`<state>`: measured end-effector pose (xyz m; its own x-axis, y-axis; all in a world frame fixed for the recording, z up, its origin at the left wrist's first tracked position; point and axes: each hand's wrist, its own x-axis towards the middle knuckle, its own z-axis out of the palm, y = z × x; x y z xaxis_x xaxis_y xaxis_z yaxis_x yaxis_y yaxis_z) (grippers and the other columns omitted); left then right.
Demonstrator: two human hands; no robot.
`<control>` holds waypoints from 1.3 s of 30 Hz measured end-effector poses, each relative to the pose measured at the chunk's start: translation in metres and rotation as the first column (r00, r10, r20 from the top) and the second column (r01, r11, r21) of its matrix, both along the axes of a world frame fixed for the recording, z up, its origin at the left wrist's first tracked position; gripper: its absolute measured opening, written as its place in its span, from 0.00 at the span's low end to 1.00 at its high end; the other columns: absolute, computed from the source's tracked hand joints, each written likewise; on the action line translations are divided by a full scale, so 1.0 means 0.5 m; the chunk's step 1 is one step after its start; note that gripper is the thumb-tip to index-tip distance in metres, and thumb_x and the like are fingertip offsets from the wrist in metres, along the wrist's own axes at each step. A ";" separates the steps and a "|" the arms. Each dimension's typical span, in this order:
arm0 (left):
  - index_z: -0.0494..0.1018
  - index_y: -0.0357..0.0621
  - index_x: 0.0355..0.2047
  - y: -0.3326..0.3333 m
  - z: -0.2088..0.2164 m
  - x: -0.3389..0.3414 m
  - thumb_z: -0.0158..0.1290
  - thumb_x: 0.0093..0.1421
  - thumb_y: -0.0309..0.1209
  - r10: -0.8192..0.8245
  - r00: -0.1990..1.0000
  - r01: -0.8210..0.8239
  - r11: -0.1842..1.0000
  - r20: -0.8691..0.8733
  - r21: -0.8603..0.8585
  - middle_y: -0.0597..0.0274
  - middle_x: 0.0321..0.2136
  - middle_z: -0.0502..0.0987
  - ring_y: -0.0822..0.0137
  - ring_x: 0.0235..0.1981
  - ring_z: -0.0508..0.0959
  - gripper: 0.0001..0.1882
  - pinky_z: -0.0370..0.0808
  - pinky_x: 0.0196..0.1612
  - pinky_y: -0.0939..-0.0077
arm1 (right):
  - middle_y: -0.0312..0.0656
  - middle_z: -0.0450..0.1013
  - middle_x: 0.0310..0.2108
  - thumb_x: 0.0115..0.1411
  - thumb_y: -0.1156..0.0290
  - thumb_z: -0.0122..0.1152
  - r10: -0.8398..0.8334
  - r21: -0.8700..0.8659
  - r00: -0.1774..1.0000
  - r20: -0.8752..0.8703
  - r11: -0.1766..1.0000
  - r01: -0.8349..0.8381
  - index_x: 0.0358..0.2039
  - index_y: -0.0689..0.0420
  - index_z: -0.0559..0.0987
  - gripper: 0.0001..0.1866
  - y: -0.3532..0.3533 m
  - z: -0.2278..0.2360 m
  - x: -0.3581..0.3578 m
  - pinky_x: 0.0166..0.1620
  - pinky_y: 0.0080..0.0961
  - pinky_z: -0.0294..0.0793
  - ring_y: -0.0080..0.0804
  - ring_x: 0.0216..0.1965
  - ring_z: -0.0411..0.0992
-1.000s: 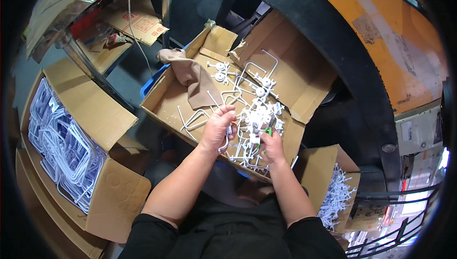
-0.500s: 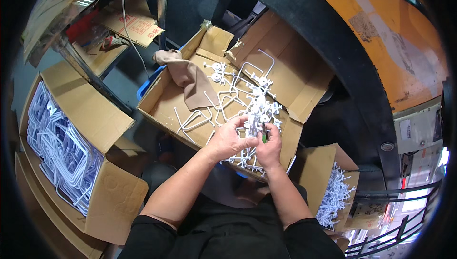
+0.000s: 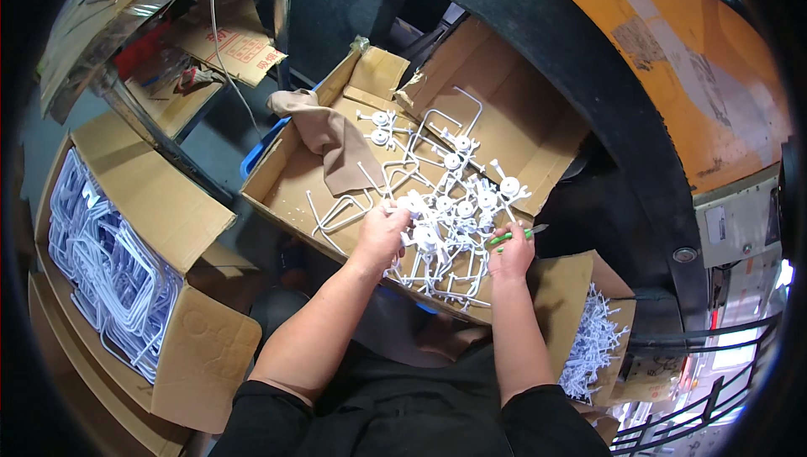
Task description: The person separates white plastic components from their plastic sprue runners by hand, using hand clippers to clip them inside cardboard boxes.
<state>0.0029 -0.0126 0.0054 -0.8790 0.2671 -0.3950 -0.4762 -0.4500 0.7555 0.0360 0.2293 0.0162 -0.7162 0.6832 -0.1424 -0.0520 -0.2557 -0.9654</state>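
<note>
A shallow cardboard box point(image 3: 282, 179) in front of me holds white plastic mouldings point(image 3: 464, 209) with round discs and thin branches, along with bent white rods point(image 3: 340, 209). My left hand point(image 3: 382, 234) is closed at the left edge of the heap, its fingertips on a white plastic moulding point(image 3: 414, 205). Over the box's right side, my right hand point(image 3: 511, 253) is closed around a slim green-handled tool point(image 3: 523, 233) whose grey pointed tip sticks out to the right. Its fingertips are beside a disc-shaped white piece point(image 3: 509, 188); whether they touch it I cannot tell.
A brown cloth point(image 3: 332, 142) lies in the box's left part. At left stands a carton point(image 3: 206, 348) full of bent white rods; at lower right, a carton point(image 3: 551, 289) of small white pieces. An orange and black machine point(image 3: 622, 79) curves along the right, and a metal-legged table point(image 3: 143, 112) stands upper left.
My hands have moved apart: the left slightly left, the right to the right with the green-handled tool, now pointing right. White mouldings bunched between them now lie spread across the box.
</note>
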 end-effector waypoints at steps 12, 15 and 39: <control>0.71 0.40 0.33 -0.006 0.022 0.003 0.49 0.60 0.31 -0.096 0.995 0.096 0.958 -0.014 0.272 0.63 0.24 0.74 0.77 0.17 0.71 0.07 0.66 0.13 0.84 | 0.38 0.72 0.43 0.58 0.80 0.57 0.646 0.310 0.740 0.188 0.676 -0.669 0.53 0.59 0.68 0.21 -0.160 0.018 0.056 0.47 0.19 0.67 0.18 0.43 0.67; 0.70 0.41 0.37 -0.006 0.012 0.000 0.48 0.62 0.32 -0.102 0.994 0.105 0.967 -0.026 0.234 0.65 0.22 0.71 0.76 0.16 0.71 0.08 0.65 0.13 0.85 | 0.36 0.71 0.40 0.58 0.81 0.56 0.614 0.373 0.750 0.246 0.654 -0.658 0.49 0.59 0.69 0.18 -0.156 0.014 0.055 0.42 0.17 0.69 0.16 0.39 0.68; 0.69 0.41 0.43 0.032 -0.015 0.018 0.53 0.60 0.27 -0.199 0.840 0.182 0.980 -0.504 -0.085 0.67 0.32 0.74 0.80 0.26 0.72 0.11 0.70 0.23 0.85 | 0.36 0.71 0.37 0.61 0.78 0.54 0.359 -0.290 0.928 -0.096 0.882 -0.371 0.45 0.54 0.69 0.12 -0.150 0.080 0.032 0.33 0.24 0.73 0.26 0.35 0.72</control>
